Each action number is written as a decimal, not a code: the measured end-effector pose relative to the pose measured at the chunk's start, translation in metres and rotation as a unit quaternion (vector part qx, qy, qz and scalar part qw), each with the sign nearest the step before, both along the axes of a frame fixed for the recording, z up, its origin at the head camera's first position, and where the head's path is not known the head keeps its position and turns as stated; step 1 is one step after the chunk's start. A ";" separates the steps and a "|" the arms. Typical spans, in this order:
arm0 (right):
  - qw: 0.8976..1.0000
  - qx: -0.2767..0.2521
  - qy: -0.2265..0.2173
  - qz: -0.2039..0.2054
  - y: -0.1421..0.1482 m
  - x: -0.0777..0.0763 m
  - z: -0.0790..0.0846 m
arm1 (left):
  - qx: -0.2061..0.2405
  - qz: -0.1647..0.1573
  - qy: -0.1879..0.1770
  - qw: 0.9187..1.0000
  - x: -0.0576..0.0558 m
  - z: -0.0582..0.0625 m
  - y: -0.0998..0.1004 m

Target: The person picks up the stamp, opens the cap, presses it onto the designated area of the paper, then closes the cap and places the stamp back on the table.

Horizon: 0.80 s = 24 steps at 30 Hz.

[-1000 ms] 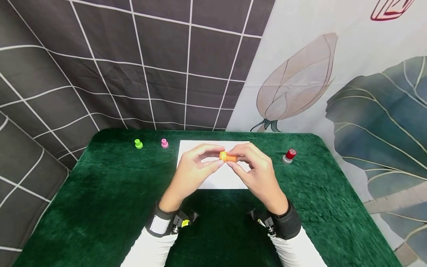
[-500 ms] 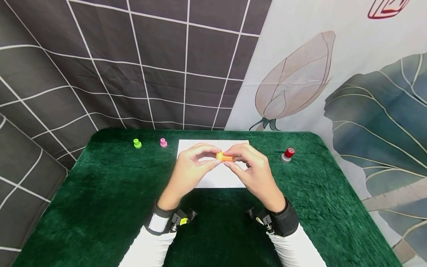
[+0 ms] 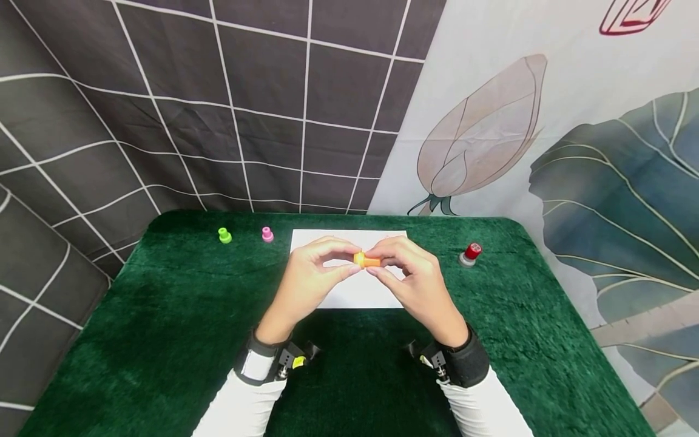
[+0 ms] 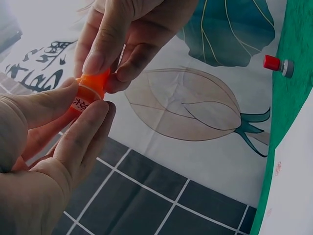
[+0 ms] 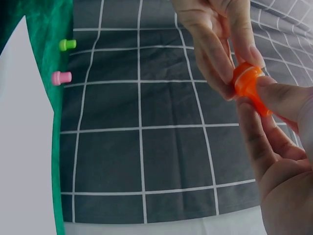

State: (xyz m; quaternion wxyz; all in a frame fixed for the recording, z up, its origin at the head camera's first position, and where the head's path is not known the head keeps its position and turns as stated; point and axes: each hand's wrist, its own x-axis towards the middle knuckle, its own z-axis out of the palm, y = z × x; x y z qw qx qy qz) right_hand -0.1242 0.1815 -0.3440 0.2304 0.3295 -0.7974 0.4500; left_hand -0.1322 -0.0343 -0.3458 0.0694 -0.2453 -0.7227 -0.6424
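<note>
- Nr far-left corner of the table (image 3: pixel 164 328): green stamp (image 3: pixel 224 235), upright on its wide end, prob. for stability.
- Just R of it, nr far edge: pink stamp (image 3: pixel 267 234), same stance, prob. same reason; the two stand apart.
- L hand (image 3: pixel 311 267): thumb + fingertips clamped on orange stamp's wide end, prob. b/c that end gives the broadest hold.
- White paper (image 3: pixel 349 294): flat, nr middle of far edge, below the hands; faint red marks (image 4: pixel 278 168) on it, clearest in L wrist view.
- Orange stamp (image 3: pixel 367 260): held above paper, sideways, wide end L, narrow end R; printed characters on wide end.
- R hand (image 3: pixel 412 265): thumb + fingers clamped on narrow end; w/ one end per hand, stamp looks well steadied.
- Toward far-right corner: red-and-white stamp (image 3: pixel 470 254), red end up, pale base down, prob. parked upright to keep it from rolling.
</note>
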 end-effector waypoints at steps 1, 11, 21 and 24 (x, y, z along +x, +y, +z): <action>1.000 0.000 0.001 0.001 0.000 0.000 0.000 | 0.000 -0.001 0.000 1.000 0.000 0.000 0.000; 1.000 0.001 0.006 -0.008 0.001 0.000 -0.001 | 0.009 -0.001 0.004 1.000 -0.001 -0.002 0.000; 1.000 -0.016 -0.004 0.011 0.002 -0.001 -0.001 | 0.012 -0.004 0.009 1.000 -0.001 -0.001 -0.001; 0.999 -0.028 -0.015 0.017 0.002 -0.001 -0.002 | 0.016 0.000 0.019 1.000 0.001 -0.001 0.000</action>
